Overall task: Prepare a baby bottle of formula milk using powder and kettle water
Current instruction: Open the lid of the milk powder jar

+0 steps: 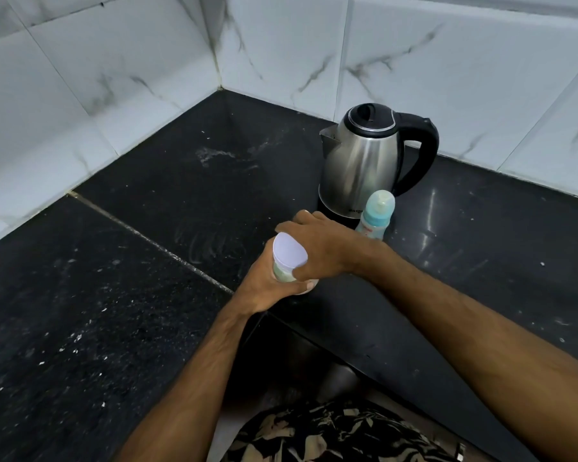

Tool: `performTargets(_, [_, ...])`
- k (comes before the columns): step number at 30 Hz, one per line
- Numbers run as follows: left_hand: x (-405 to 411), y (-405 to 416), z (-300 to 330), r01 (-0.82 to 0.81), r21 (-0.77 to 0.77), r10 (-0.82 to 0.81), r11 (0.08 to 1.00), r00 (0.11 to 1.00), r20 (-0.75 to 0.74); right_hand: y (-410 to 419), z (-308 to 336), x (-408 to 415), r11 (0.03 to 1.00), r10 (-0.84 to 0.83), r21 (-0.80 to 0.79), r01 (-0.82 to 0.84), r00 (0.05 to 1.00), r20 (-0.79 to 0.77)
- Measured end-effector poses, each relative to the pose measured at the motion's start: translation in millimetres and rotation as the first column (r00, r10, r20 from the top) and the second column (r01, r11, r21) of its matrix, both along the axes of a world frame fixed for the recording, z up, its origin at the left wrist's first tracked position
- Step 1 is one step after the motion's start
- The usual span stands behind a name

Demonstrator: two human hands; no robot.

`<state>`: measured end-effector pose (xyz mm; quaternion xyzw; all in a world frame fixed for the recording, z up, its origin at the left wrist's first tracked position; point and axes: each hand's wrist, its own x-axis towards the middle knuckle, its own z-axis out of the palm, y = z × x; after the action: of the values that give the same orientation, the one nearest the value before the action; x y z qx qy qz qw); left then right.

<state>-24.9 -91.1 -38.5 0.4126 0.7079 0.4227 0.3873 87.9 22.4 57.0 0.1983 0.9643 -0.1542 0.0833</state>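
Gripping hands point(317, 251) hiding powder jar point(286, 261)

Dim cool light, glare on countertop point(447, 228), wide-angle edge distortion

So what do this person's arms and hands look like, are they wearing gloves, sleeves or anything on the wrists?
Both are bare: no gloves on the left hand or the right hand, and no sleeves show on either forearm. No watch, ring or band is visible. At the bottom edge there is dark clothing with a pale leaf pattern.
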Motion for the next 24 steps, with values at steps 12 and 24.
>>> performTargets(12, [-2.8, 0.9, -4.0, 0.008, 0.004, -0.008, 1.000, 1.000, -0.021, 3.0, -9.9, -1.1, 1.000, 0.006, -0.019, -0.007, 0.997, -0.073])
performTargets(24, [-1.1, 3.0, -5.2, 0.075, 0.104, -0.071, 0.992, 0.997, -0.041, 8.4, -14.4, 59.8, 0.921, -0.305, -0.375, 0.108, 0.800, -0.517])
